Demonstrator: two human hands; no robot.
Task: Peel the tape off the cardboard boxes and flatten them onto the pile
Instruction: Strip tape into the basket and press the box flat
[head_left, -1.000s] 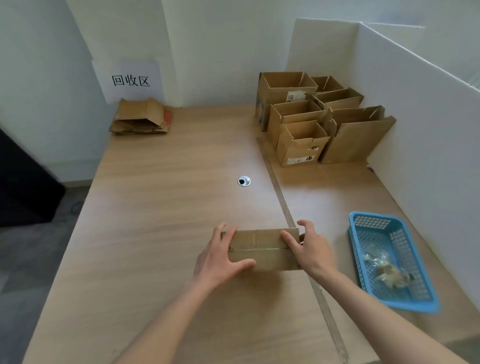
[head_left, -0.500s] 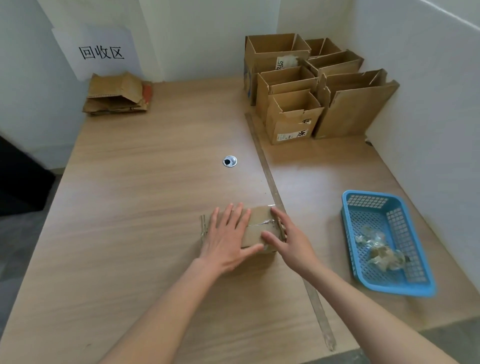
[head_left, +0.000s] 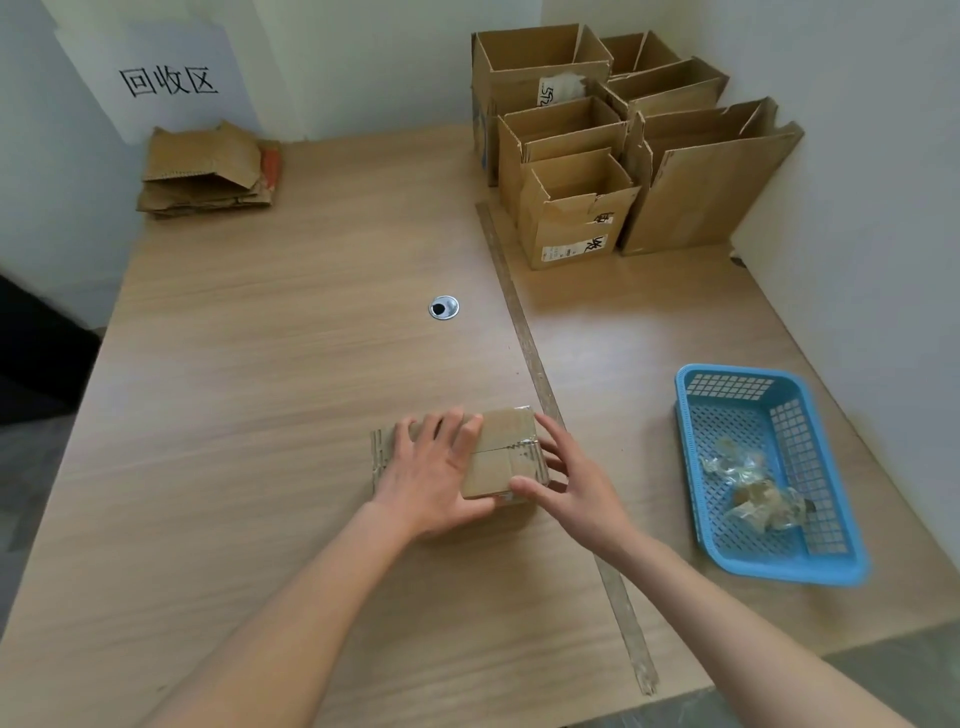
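A small taped cardboard box (head_left: 506, 452) lies on the wooden table (head_left: 270, 364) in front of me. My left hand (head_left: 428, 475) lies flat on its top with straight fingers and the thumb along its near side. My right hand (head_left: 566, 480) touches the box's right end, where clear tape (head_left: 524, 447) crosses the seam; its fingers are spread at the edge. A pile of flattened cardboard (head_left: 208, 174) sits at the far left under a paper sign (head_left: 166, 80).
Several open cardboard boxes (head_left: 576, 208) stand at the far right by the wall. A blue plastic basket (head_left: 763, 467) with crumpled tape pieces lies at the right. A metal strip (head_left: 545, 379) runs down the table, and a round cable hole (head_left: 443, 307) lies mid-table.
The box went from held by both ends to lying flat under my left palm. My right hand shifted to its right end by the tape. My view dropped closer.
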